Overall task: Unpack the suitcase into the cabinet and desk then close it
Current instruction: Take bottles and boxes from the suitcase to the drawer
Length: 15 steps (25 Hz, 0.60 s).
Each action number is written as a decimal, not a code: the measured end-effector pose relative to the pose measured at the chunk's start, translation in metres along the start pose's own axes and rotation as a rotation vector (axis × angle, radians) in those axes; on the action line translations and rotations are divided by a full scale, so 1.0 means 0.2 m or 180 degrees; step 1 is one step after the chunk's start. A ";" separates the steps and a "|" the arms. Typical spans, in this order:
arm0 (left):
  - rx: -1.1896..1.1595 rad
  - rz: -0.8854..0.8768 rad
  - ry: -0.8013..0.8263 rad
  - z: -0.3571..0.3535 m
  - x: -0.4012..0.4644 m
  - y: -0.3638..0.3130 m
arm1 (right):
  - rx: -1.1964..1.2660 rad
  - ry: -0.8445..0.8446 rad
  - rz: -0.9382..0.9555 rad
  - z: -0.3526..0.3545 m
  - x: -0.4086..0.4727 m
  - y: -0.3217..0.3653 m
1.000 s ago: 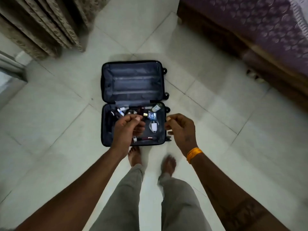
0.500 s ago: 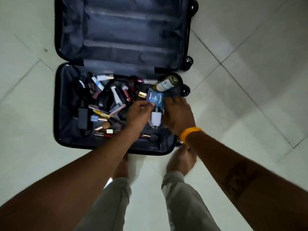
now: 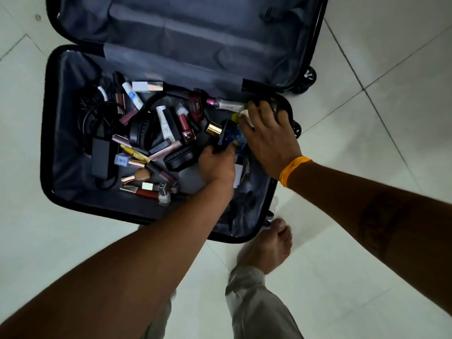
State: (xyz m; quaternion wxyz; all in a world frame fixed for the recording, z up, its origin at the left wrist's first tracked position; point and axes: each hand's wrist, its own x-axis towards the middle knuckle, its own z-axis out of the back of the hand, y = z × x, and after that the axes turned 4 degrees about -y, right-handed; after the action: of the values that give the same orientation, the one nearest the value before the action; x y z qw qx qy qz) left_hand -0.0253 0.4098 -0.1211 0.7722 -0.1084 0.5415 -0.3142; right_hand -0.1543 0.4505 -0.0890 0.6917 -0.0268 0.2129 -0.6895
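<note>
A black suitcase (image 3: 46, 143) lies open on the floor, its empty lid (image 3: 186, 28) flat beyond the near half. That half holds several lipsticks and cosmetic tubes (image 3: 137, 155), black headphones (image 3: 144, 133) and a black power adapter (image 3: 100, 155). My left hand (image 3: 216, 162) grips a dark blue perfume bottle (image 3: 227, 135) with a gold cap, tilted above the clutter. My right hand (image 3: 266, 135) reaches into the far right corner, fingers curled over a green bottle (image 3: 241, 116) with a white label, mostly hidden. A white charger (image 3: 239, 171) shows between my hands.
Pale floor tiles (image 3: 367, 167) surround the case. My bare right foot (image 3: 269, 245) stands just off the near right corner of the suitcase, grey trouser legs below. Suitcase wheels (image 3: 305, 79) stick out on the right side.
I have bent down close to the suitcase. My left hand took up the blue perfume bottle and tilted it. My right hand moved forward onto the green bottle in the corner.
</note>
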 end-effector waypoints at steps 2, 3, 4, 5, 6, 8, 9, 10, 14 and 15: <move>-0.0068 0.0139 -0.0042 -0.01 0.01 0.00 | -0.0061 0.0108 0.0081 0.01 0.03 -0.01; -0.0100 0.0150 -0.0033 -0.01 0.01 -0.01 | -0.0112 0.0131 0.0109 0.01 0.05 -0.01; -0.0145 0.0142 -0.0020 0.00 -0.01 -0.02 | -0.0120 0.0117 0.0144 0.01 0.08 -0.02; -0.0196 0.0126 0.0004 0.03 -0.03 -0.03 | -0.0083 0.0160 0.0193 0.01 0.09 -0.03; -0.0240 0.0119 0.0020 0.06 -0.04 -0.03 | -0.0029 0.0245 0.0236 0.01 0.10 -0.03; -0.0357 0.0094 0.0035 0.13 -0.05 -0.02 | 0.0082 0.0474 0.0283 0.03 0.11 -0.04; -0.0426 0.0049 0.0058 0.17 -0.05 -0.02 | 0.0228 0.0533 0.0192 0.05 0.12 -0.04; -0.0508 -0.0008 0.0114 0.22 -0.05 -0.03 | 0.0488 0.0583 -0.0004 0.06 0.12 -0.04; -0.0767 0.0104 0.0558 0.43 -0.11 -0.12 | 0.3378 0.0419 -0.1570 0.13 0.10 -0.03; -0.0818 0.0165 0.0635 0.48 -0.15 -0.15 | 0.4326 0.0333 -0.2053 0.17 0.06 -0.02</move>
State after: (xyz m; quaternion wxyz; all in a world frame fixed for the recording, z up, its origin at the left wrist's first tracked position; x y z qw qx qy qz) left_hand 0.0445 0.3885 -0.0448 0.7022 -0.1606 0.6538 -0.2315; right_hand -0.1468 0.4294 -0.0600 0.3088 0.3777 -0.2452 -0.8378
